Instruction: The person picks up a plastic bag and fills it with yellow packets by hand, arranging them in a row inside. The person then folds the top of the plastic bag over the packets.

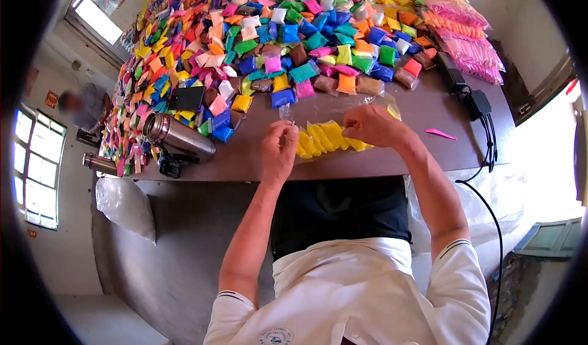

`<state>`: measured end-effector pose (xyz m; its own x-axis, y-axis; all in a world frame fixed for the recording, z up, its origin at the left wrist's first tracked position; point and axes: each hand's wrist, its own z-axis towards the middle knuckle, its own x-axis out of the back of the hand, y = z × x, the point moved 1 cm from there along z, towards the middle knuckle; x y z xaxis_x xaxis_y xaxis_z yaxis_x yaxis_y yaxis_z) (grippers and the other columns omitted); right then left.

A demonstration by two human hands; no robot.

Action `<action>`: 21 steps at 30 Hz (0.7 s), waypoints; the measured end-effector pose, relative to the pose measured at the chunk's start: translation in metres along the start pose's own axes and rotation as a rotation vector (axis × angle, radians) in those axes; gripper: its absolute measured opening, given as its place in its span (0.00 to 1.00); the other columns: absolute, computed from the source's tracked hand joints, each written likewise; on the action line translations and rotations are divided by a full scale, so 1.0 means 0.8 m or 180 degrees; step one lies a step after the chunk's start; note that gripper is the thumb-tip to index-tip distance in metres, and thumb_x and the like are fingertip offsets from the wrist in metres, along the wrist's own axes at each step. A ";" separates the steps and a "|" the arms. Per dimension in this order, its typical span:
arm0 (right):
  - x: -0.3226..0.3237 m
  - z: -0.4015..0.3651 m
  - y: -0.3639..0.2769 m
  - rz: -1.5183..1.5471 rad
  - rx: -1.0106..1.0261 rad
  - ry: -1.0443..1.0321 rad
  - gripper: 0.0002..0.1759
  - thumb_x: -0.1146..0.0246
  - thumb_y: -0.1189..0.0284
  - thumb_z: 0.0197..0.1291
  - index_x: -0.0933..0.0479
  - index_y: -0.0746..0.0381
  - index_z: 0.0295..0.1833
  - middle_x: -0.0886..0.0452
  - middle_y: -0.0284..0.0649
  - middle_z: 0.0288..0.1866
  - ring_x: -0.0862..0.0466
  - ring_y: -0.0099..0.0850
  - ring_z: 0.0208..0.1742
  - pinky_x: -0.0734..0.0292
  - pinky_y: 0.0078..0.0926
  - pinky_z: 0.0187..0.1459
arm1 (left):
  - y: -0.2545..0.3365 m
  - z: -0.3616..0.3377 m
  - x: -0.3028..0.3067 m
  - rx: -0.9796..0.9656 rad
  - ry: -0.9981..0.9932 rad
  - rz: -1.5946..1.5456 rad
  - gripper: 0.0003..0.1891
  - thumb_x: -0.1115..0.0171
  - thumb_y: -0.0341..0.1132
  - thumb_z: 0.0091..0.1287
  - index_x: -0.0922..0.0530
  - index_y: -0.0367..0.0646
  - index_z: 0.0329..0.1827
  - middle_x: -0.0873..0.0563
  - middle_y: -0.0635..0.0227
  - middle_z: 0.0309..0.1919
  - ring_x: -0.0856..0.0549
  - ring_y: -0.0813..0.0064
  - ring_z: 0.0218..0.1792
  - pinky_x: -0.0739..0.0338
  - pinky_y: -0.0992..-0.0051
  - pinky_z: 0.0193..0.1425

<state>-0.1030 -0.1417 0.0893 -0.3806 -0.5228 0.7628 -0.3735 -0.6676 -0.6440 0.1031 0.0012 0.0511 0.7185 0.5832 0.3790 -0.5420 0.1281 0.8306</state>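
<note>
On the table's front edge lies a clear plastic bag (324, 109) with several yellow packets (323, 138) lined up side by side in it. My left hand (279, 151) is at the bag's left end, its fingers pinched closed on the clear plastic, a bit of which sticks up above the fingertips. Over the right end of the yellow row is my right hand (372, 126), fingers curled together; what they hold, if anything, is hidden. Part of the bag shows behind that hand.
Small packets of many colours (269, 45) are heaped behind. A steel flask (177, 135) and a black flat device (187, 98) stand left. A pink plastic tool (441, 135), a black adapter (476, 105) with cables and stacked pink bags (468, 51) are right. Another person (89, 107) is far left.
</note>
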 end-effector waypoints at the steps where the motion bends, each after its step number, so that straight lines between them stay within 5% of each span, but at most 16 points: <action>1: 0.000 0.001 -0.001 -0.0021 0.0008 -0.0031 0.12 0.34 0.66 0.55 0.20 0.62 0.40 0.16 0.47 0.34 0.17 0.46 0.37 0.24 0.41 0.39 | -0.001 0.001 -0.004 -0.0009 -0.0005 0.0004 0.16 0.40 0.44 0.71 0.19 0.36 0.41 0.15 0.61 0.45 0.16 0.70 0.45 0.23 0.74 0.49; 3: 0.003 0.002 -0.006 -0.0049 -0.0115 -0.0116 0.11 0.34 0.68 0.58 0.20 0.62 0.44 0.16 0.45 0.38 0.16 0.42 0.40 0.22 0.38 0.43 | -0.008 0.001 -0.012 -0.0300 -0.0199 0.0282 0.17 0.38 0.44 0.70 0.20 0.35 0.42 0.17 0.56 0.52 0.17 0.66 0.50 0.24 0.71 0.53; 10: -0.003 0.003 -0.013 -0.0282 -0.0061 -0.0137 0.13 0.40 0.68 0.64 0.19 0.61 0.50 0.15 0.44 0.46 0.16 0.40 0.47 0.21 0.36 0.51 | -0.013 -0.005 -0.023 -0.0122 -0.0730 0.0087 0.19 0.38 0.46 0.69 0.20 0.35 0.41 0.18 0.56 0.52 0.18 0.62 0.53 0.26 0.69 0.57; 21: -0.004 0.011 0.002 -0.0131 -0.0125 -0.0460 0.13 0.43 0.67 0.66 0.18 0.59 0.51 0.15 0.41 0.46 0.17 0.39 0.48 0.22 0.34 0.52 | -0.013 -0.005 -0.017 -0.0415 -0.0778 0.0067 0.18 0.32 0.46 0.65 0.20 0.35 0.37 0.16 0.56 0.47 0.16 0.61 0.48 0.21 0.68 0.52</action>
<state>-0.0947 -0.1456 0.0863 -0.2397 -0.5681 0.7872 -0.4202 -0.6703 -0.6117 0.0969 -0.0048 0.0353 0.7818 0.3778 0.4959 -0.5980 0.2295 0.7679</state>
